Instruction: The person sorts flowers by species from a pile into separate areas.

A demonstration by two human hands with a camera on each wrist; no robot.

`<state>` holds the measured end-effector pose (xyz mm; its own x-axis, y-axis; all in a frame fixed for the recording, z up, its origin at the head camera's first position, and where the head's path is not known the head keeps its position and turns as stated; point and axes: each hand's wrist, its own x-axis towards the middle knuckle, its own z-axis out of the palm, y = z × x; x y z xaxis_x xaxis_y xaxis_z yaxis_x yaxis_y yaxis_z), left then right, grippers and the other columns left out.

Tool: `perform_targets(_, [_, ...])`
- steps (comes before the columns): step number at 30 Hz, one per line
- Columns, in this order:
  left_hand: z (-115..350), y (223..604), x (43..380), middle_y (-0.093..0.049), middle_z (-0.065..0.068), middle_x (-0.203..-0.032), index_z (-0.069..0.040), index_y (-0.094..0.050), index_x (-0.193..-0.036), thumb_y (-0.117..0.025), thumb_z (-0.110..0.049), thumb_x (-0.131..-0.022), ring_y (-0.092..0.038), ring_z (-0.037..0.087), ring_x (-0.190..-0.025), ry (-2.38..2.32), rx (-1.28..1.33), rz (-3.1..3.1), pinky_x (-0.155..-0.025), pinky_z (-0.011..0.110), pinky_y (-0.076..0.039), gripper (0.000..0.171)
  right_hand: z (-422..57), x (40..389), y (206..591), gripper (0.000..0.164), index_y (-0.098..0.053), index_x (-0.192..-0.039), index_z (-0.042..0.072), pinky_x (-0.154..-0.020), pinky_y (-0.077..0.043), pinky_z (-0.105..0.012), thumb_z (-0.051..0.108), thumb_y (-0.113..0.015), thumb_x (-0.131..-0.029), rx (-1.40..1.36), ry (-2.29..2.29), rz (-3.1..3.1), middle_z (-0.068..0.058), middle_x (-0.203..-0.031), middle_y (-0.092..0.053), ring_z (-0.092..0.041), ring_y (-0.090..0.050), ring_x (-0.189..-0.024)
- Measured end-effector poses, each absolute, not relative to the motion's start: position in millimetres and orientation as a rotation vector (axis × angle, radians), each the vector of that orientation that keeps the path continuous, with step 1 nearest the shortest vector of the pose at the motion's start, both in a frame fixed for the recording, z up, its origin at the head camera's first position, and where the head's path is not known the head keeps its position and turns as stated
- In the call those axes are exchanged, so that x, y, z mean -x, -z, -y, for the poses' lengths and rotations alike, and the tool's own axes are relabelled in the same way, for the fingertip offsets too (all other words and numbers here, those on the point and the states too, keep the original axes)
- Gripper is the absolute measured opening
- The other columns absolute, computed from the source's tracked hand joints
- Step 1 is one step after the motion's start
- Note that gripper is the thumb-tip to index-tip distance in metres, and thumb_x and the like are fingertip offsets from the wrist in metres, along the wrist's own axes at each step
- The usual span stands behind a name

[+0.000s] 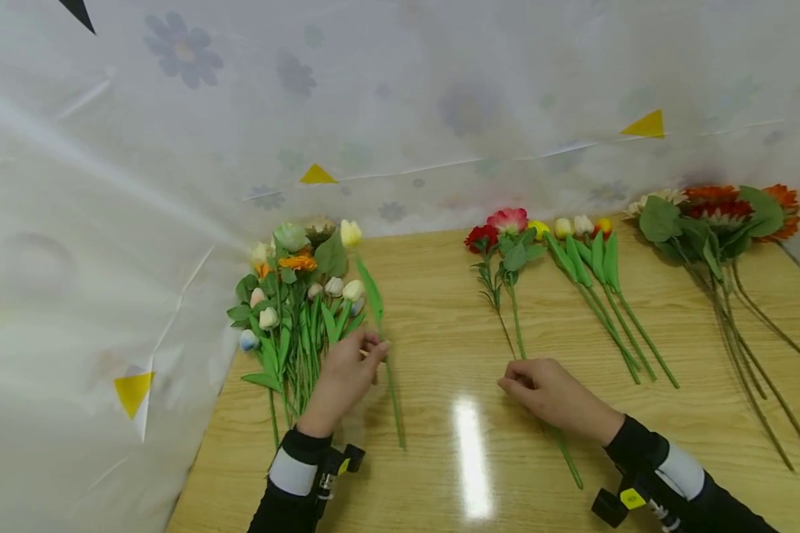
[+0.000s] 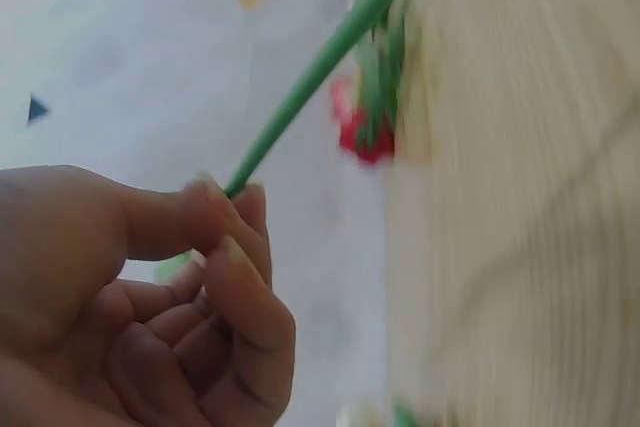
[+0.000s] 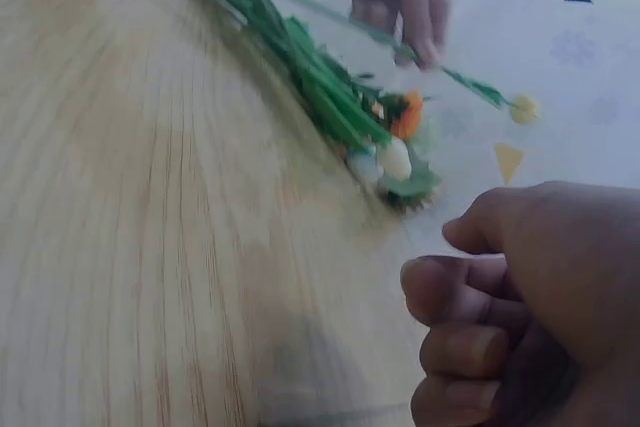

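Observation:
Between thumb and fingertips, my left hand (image 1: 347, 377) pinches the green stem (image 2: 320, 72) of a pale yellow tulip (image 1: 350, 233). The tulip is raised above the table, its bloom pointing away from me. Just left of it lies a thick bunch of mixed artificial flowers (image 1: 300, 318). My right hand (image 1: 560, 396) hovers with loosely curled fingers; the right wrist view shows nothing between thumb and forefinger. Beneath or behind that hand run the stems of a red flower (image 1: 482, 238) and a pink flower (image 1: 508, 220); the hand hides part of them.
Several tulips (image 1: 596, 255) lie right of the pink flower. Farther right, a group of orange, dark red and cream flowers (image 1: 716, 211) rests with long stems toward the front. A pale patterned sheet (image 1: 400, 96) hangs behind and left of the wooden table (image 1: 433, 318).

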<state>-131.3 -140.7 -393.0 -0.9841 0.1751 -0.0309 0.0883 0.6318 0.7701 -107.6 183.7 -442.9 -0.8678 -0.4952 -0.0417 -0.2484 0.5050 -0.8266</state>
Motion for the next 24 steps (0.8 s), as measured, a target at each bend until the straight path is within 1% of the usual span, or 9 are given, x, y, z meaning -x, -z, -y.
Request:
perform_targets(2, [120,394,130,-0.066,0.006,-0.093,-0.008,-0.061,-0.108,-0.060,-0.026,-0.102,-0.064,0.027,-0.061,-1.418,-0.298,-2.585,-0.054,0.030,-0.050,0.019,-177,104,437,0.027,-0.066,-0.094,0.008,-0.049,-0.039,-0.024,0.029,-0.055,-0.105,0.663,1.356,-2.394,0.004,-0.060,-0.051,-0.005,-0.043,-0.049])
perform_targets(5, [91,396,128,-0.066,0.006,-0.092,-0.011,-0.061,-0.106,-0.061,-0.026,-0.102,-0.064,0.037,-0.064,-1.493,-0.402,-2.420,-0.051,0.027,-0.049,0.016,-167,100,429,0.026,-0.065,-0.104,0.005,-0.050,-0.043,-0.026,0.028,-0.053,-0.105,0.713,1.442,-2.271,-0.006,-0.066,-0.060,-0.013,-0.051,-0.052])
perform_targets(8, [67,400,127,-0.067,0.008,-0.089,-0.010,-0.061,-0.103,-0.063,-0.024,-0.101,-0.064,0.044,-0.065,-1.541,-0.461,-2.314,-0.049,0.024,-0.047,0.014,-161,96,425,0.023,-0.063,-0.106,0.004,-0.052,-0.044,-0.026,0.025,-0.053,-0.106,0.745,1.504,-2.179,-0.012,-0.070,-0.063,-0.017,-0.054,-0.055])
perform_targets(10, [55,402,125,-0.067,0.006,-0.089,-0.010,-0.061,-0.102,-0.064,-0.023,-0.100,-0.064,0.043,-0.065,-1.551,-0.481,-2.279,-0.049,0.023,-0.047,0.014,-160,95,423,0.022,-0.062,-0.103,0.004,-0.051,-0.042,-0.026,0.023,-0.052,-0.106,0.744,1.528,-2.143,-0.013,-0.070,-0.063,-0.015,-0.053,-0.054])
perform_targets(13, [44,406,124,-0.066,0.002,-0.088,-0.009,-0.060,-0.102,-0.065,-0.022,-0.099,-0.064,0.038,-0.063,-1.548,-0.503,-2.261,-0.049,0.024,-0.049,0.014,-163,93,424,0.022,-0.060,-0.099,0.003,-0.050,-0.039,-0.025,0.022,-0.053,-0.106,0.726,1.527,-2.146,-0.010,-0.068,-0.062,-0.009,-0.048,-0.053])
perform_targets(15, [42,408,123,-0.066,0.001,-0.089,-0.010,-0.059,-0.104,-0.065,-0.022,-0.099,-0.066,0.035,-0.063,-1.526,-0.520,-2.257,-0.050,0.025,-0.050,0.014,-166,92,424,0.022,-0.060,-0.099,0.002,-0.049,-0.037,-0.025,0.022,-0.053,-0.105,0.703,1.521,-2.164,-0.009,-0.068,-0.061,-0.007,-0.046,-0.053])
perform_targets(20, [47,412,122,-0.070,0.010,-0.095,-0.011,-0.060,-0.112,-0.063,-0.028,-0.100,-0.069,0.026,-0.063,-1.445,-0.541,-2.290,-0.053,0.027,-0.053,0.021,-181,92,424,0.022,-0.060,-0.099,0.003,-0.048,-0.036,-0.026,0.022,-0.054,-0.105,0.654,1.499,-2.243,-0.010,-0.068,-0.058,-0.009,-0.044,-0.051])
perform_targets(22, [54,413,122,-0.070,0.012,-0.096,-0.011,-0.061,-0.114,-0.062,-0.030,-0.101,-0.068,0.023,-0.064,-1.412,-0.520,-2.320,-0.054,0.027,-0.053,0.023,-190,94,422,0.021,-0.060,-0.098,0.003,-0.050,-0.037,-0.027,0.021,-0.053,-0.105,0.639,1.494,-2.288,-0.010,-0.068,-0.058,-0.012,-0.047,-0.052])
perform_targets(24, [64,414,122,-0.070,0.012,-0.097,-0.011,-0.060,-0.115,-0.061,-0.031,-0.102,-0.069,0.024,-0.065,-1.382,-0.486,-2.355,-0.055,0.029,-0.053,0.024,-200,96,420,0.020,-0.060,-0.096,0.003,-0.050,-0.037,-0.027,0.020,-0.053,-0.105,0.616,1.476,-2.370,-0.007,-0.068,-0.058,-0.014,-0.049,-0.053])
